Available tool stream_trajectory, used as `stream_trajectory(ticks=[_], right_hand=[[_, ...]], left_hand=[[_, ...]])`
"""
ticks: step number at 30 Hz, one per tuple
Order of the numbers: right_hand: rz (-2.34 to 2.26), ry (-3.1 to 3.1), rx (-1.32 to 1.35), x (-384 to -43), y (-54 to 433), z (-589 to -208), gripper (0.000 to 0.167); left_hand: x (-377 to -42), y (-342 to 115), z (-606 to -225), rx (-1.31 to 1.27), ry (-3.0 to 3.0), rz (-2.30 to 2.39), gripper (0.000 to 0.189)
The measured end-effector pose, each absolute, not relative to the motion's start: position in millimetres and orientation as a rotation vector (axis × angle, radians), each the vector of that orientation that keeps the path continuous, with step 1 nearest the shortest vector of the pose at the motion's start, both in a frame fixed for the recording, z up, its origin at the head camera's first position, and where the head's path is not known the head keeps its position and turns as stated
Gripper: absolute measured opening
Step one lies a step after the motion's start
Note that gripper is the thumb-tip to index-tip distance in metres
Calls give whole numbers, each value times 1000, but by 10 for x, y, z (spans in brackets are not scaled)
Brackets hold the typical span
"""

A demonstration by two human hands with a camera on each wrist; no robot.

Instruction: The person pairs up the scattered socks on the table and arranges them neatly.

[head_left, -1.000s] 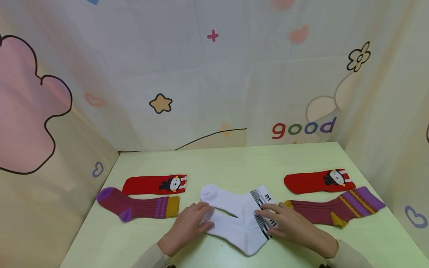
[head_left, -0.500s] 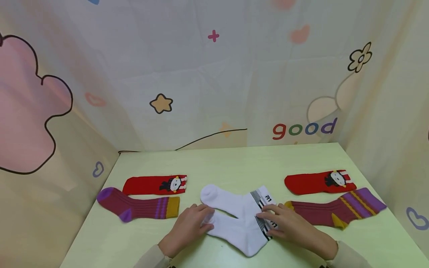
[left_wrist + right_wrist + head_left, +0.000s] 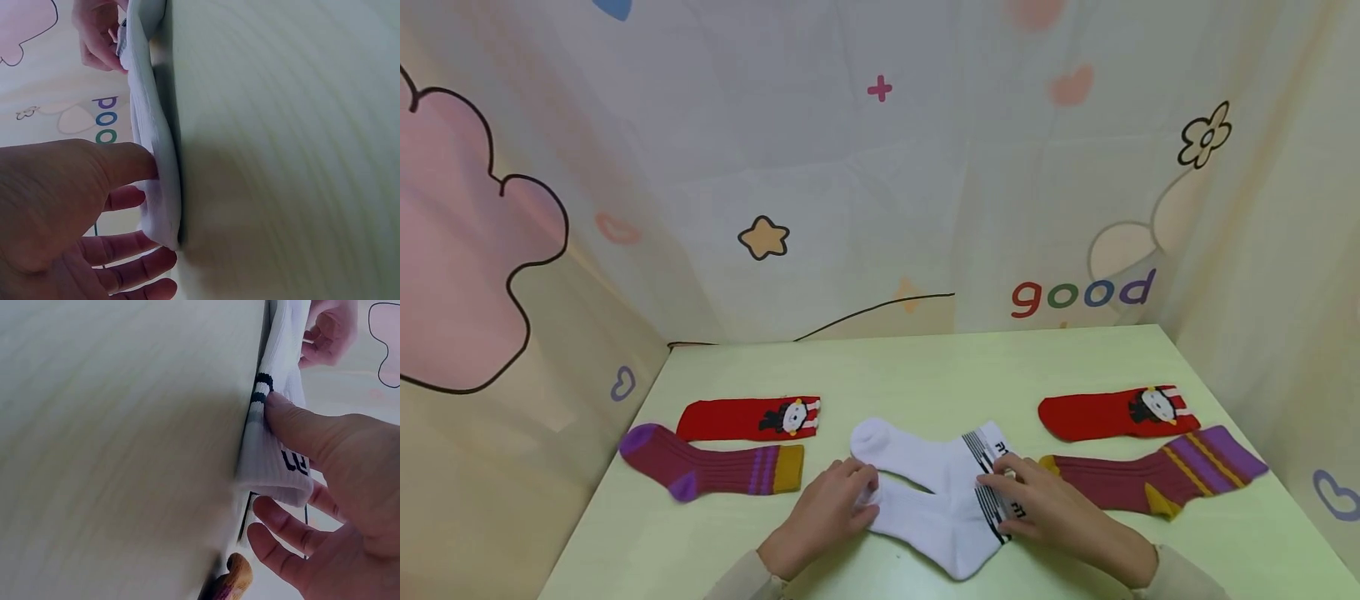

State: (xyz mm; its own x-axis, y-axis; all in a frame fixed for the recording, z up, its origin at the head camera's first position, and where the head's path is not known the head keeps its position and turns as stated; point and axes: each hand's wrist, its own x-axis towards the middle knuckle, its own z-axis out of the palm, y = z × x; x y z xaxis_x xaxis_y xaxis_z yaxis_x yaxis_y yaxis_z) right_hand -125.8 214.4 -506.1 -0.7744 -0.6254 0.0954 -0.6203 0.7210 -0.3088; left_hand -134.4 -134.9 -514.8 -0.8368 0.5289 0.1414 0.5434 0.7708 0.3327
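Observation:
Two white socks lie side by side mid-table, toes to the left: a far sock (image 3: 904,447) and a near sock (image 3: 917,518). Black stripes and dark lettering mark their cuffs. My left hand (image 3: 823,510) pinches the near sock's toe; the left wrist view puts the thumb (image 3: 128,164) on one side and fingers around the end. At the other end, my right hand (image 3: 1047,507) holds the near sock's cuff (image 3: 272,465) between thumb and fingers. Its index finger also reaches over the far sock's cuff. The fingers partly hide both ends of the near sock.
Left of the white socks lie a red sock (image 3: 726,419) with a cartoon face and a maroon sock (image 3: 722,471) with purple toe and heel. On the right lie another red sock (image 3: 1090,415) and a maroon sock (image 3: 1108,483) with yellow heel. A printed curtain (image 3: 820,167) surrounds the table.
The fingers of both hands have drawn in slightly on the near white sock, and its toe and cuff look more gathered. The head view has shifted a little; the other socks lie as before.

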Motion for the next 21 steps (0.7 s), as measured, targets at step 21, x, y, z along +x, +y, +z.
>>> stream_trajectory(ticks=[21], right_hand=[[-769,2788,-1080,-1176,2171,-4914,41]], left_hand=[[-1238,-1395,-4995,-865,-2805,-595,21]])
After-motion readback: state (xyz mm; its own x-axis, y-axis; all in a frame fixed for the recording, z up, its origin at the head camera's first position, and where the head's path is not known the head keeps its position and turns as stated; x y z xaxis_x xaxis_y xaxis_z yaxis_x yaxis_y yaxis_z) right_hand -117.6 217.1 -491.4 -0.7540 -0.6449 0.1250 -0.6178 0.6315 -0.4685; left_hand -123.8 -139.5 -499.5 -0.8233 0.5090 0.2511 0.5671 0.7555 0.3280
